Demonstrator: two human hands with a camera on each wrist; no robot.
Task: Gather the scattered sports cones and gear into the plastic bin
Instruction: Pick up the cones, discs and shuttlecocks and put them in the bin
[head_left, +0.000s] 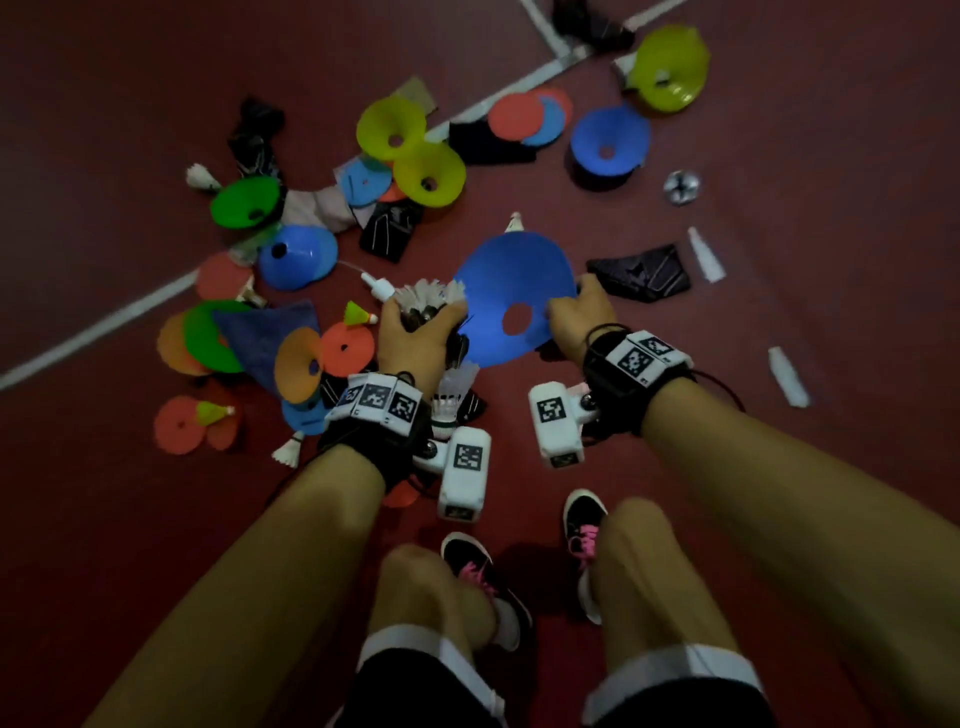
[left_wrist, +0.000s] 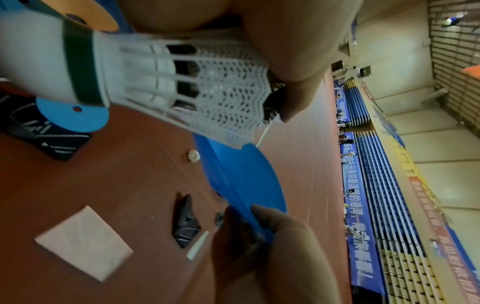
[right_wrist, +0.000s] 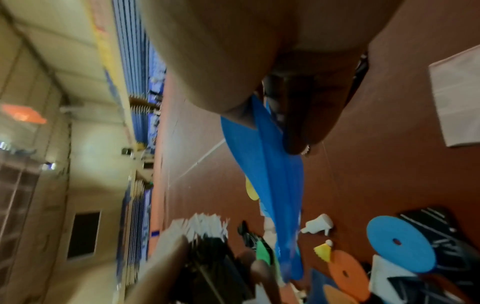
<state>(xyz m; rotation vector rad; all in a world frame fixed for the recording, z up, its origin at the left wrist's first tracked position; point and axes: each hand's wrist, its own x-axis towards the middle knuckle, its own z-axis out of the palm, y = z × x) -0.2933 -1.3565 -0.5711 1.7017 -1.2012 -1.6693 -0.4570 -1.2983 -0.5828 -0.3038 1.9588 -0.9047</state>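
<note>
In the head view my left hand (head_left: 415, 332) grips a bundle of white shuttlecocks (head_left: 428, 293), their feathers sticking out beyond the fingers. My right hand (head_left: 576, 312) pinches the right edge of a large flat blue disc cone (head_left: 511, 280), lifted and tilted between both hands. In the left wrist view a white plastic shuttlecock (left_wrist: 182, 82) with a green band fills the top, and the blue disc (left_wrist: 246, 181) runs edge-on down to my right hand (left_wrist: 259, 246). The right wrist view shows the disc (right_wrist: 275, 174) hanging from my fingers (right_wrist: 293, 127). No plastic bin is in view.
Scattered on the red court floor are yellow-green cones (head_left: 395, 130), a blue cone (head_left: 298, 257), a green cone (head_left: 244, 202), orange discs (head_left: 345, 348), loose shuttlecocks (head_left: 288, 452) and black cloths (head_left: 641, 273). A white court line (head_left: 104, 322) crosses at left. My shoes (head_left: 467, 561) stand below.
</note>
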